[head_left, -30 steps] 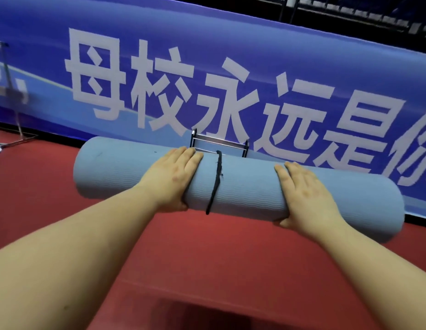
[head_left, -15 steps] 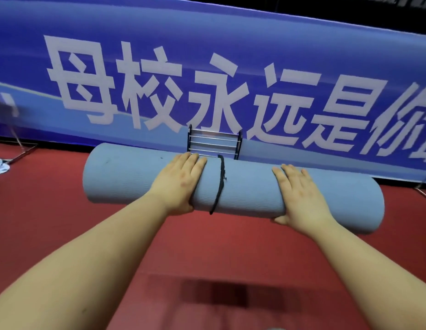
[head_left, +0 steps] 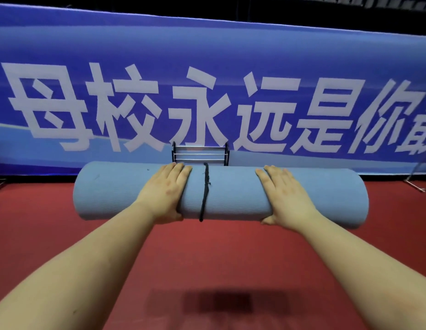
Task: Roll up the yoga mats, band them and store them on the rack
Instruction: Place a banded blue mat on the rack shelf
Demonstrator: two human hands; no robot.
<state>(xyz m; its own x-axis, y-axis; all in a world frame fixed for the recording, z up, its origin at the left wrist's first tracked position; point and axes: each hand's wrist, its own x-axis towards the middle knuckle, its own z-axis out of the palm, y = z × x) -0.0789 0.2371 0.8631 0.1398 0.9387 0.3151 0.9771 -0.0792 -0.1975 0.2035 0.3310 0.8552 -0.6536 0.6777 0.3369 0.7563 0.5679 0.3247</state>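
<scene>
Now both hands, left (head_left: 164,190) and right (head_left: 286,194), grip the banded mat (head_left: 231,194), carried level above the floor toward the rack (head_left: 200,154). That narrow rack could let the long roll tip off either end.

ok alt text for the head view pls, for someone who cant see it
Two bare hands, left hand and right hand, hold a rolled blue yoga mat level above a red floor. A black band circles its middle; a small rack stands beyond, against a blue banner.
</scene>
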